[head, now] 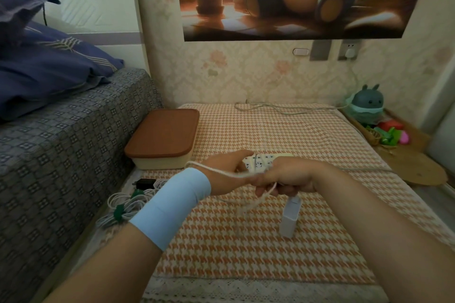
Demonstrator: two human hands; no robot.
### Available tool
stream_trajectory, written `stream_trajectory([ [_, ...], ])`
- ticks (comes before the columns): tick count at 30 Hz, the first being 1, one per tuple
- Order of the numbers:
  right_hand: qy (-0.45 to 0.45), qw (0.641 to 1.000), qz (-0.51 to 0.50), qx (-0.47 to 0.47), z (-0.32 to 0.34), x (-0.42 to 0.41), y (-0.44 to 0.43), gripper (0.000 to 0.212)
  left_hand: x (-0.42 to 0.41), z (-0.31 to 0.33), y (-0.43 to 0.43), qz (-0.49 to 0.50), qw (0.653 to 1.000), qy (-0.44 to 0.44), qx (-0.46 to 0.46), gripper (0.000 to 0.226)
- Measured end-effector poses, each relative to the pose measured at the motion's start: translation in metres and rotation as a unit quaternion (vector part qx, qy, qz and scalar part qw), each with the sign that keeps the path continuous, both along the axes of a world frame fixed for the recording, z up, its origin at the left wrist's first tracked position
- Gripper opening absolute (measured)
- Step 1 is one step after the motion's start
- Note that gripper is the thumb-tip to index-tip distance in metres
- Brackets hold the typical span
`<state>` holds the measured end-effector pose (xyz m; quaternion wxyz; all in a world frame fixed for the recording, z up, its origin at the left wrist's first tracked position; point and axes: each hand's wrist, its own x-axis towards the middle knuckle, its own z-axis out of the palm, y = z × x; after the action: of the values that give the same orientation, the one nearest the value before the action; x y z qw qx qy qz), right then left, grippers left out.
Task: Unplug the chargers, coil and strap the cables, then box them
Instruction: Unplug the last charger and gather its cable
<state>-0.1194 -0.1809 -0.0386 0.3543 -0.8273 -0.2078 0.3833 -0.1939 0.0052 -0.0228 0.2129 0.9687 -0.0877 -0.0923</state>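
Observation:
My right hand [285, 177] grips a white cable [258, 200] above the checked table, and a white charger block [290, 218] hangs from it just below my fist. My left hand [226, 170], with a light blue wristband, holds the same cable where a strand loops back over the wrist. Behind both hands lies a white power strip [261, 161]. At the table's left edge rests a coiled white cable [128, 206] bound with green straps, a black charger [144, 183] beside it. A cream box with a brown lid [165, 135] stands shut at the back left.
A bed with a patterned cover [61, 155] and blue pillows borders the table's left side. A grey cord [283, 107] runs along the back to a wall socket [348, 53]. At the right are a teal toy [366, 106] and a basket of coloured bits [389, 135].

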Motion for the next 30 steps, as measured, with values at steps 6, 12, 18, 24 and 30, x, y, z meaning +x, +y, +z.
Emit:
stream_trajectory([
  [6,0.019,0.998,0.040,0.045,0.003,0.002,-0.004,0.023,0.003,0.011,0.000,-0.041,0.996,0.062,0.040,0.055],
  [12,0.068,0.992,0.054,0.094,-0.003,0.007,-0.003,0.029,0.004,0.008,0.006,-0.036,0.995,0.066,-0.064,0.032],
  [18,0.041,0.996,0.062,0.045,-0.001,0.004,-0.002,0.029,0.002,0.015,0.023,-0.042,0.966,0.211,-0.142,0.027],
  [24,0.038,0.988,0.149,-0.015,0.006,0.002,0.008,0.016,0.006,0.024,0.049,0.026,0.950,0.216,-0.224,0.030],
  [30,0.055,0.990,0.127,-0.019,0.000,0.006,0.011,0.014,0.020,0.009,0.059,0.267,0.877,0.108,-0.384,0.029],
])
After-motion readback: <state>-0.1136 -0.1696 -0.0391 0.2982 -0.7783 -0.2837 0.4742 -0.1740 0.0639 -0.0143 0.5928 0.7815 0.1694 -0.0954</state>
